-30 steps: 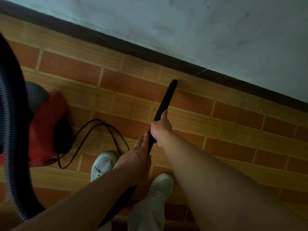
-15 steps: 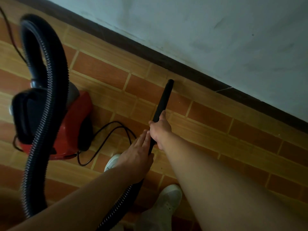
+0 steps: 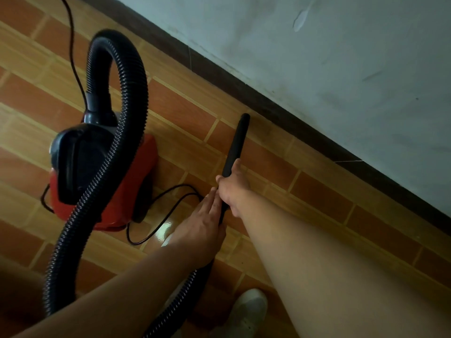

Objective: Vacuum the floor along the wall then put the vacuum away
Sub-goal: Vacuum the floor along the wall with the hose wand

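**A:** Where's the tube sitting?

**B:** Your black tube (image 3: 237, 142) slants down to the floor (image 3: 185, 111). Its tip is just beside the dark skirting board (image 3: 280, 118) at the floor's far edge, under the pale wall (image 3: 329, 57). It's low and angled so the mouth reaches the strip where dust gathers.

**A:** And my hands?

**B:** Your right hand (image 3: 231, 191) is wrapped round the tube's lower part, and that's your steering grip. Your left hand (image 3: 199, 228) lies just behind it, fingers straight and laid flat along the tube where the ribbed hose (image 3: 127, 76) joins. As far as I can see it's steadying rather than clasping, though the thumb is hidden.

**A:** The machine itself?

**B:** The red vacuum (image 3: 139, 181) stands on the floor to your left, well back from the wall edge. The hose arches up and over it, which leaves you slack to slide the tube along. Its cord (image 3: 170, 198) curls on the floor between the machine and your hands.

**A:** How far along am I?

**B:** I'd judge you're mid-pass along the wall — putting the vacuum away is not yet begun. Mind that cord loop when you step, because it could snag a foot or drag the machine.
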Available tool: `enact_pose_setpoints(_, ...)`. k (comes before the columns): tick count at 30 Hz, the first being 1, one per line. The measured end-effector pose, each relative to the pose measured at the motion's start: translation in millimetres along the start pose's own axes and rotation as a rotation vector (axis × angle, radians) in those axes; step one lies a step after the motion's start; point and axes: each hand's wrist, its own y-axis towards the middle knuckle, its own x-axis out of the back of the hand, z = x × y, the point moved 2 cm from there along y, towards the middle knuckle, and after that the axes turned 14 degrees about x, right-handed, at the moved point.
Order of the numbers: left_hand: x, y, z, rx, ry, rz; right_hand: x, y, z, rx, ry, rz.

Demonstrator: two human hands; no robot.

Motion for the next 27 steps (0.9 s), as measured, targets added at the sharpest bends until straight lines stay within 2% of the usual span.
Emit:
enact_pose_setpoints(13, 31, 19, 25, 0.015, -0.131, -0.067, -27, 22, 57, 0.059, -0.131, 0.073)
enact_pose_setpoints(27, 60, 43, 63, 0.022, -0.126, -0.130, -66, 42, 99, 0.151, -0.179, 0.111)
